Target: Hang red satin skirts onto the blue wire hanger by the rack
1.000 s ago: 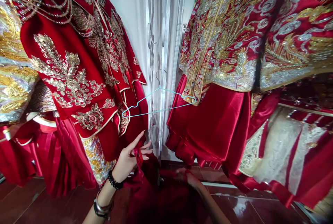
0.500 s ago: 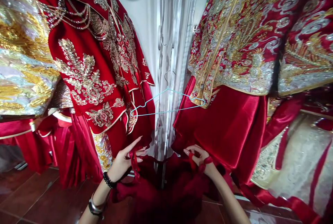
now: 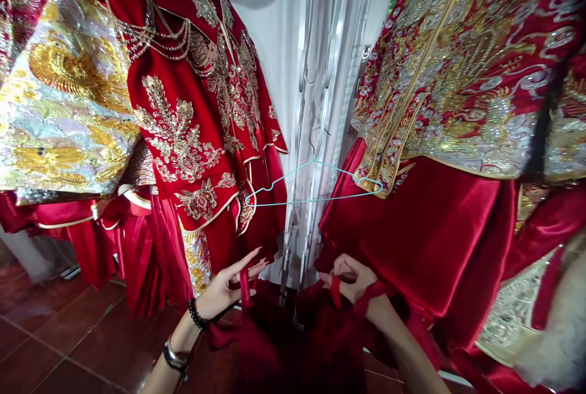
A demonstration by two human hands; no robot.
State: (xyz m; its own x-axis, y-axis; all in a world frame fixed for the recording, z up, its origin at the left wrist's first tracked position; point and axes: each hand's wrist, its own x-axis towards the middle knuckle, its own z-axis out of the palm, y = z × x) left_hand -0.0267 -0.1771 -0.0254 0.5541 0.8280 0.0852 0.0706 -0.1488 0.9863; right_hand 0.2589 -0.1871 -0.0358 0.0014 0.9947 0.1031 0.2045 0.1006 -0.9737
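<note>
My left hand (image 3: 229, 287) pinches a thin red strap (image 3: 243, 287) of a dark red garment (image 3: 293, 345) that hangs low between my arms; its index finger sticks out. On the other side, my right hand (image 3: 350, 278) is closed on a second red strap (image 3: 336, 291), which also wraps my wrist. An empty light blue wire hanger (image 3: 315, 189) hangs just above both hands, in front of a white curtain (image 3: 325, 107).
Embroidered red and gold robes hang close on both sides: one (image 3: 201, 125) on the left, one (image 3: 458, 94) on the right over a red satin skirt (image 3: 421, 241). A gold brocade piece (image 3: 59, 107) fills the far left. Dark red floor tiles (image 3: 68, 351) lie below.
My right hand came up from low in the dark red cloth and now holds a strap at the level of my left hand. The view has shifted so everything sits further right.
</note>
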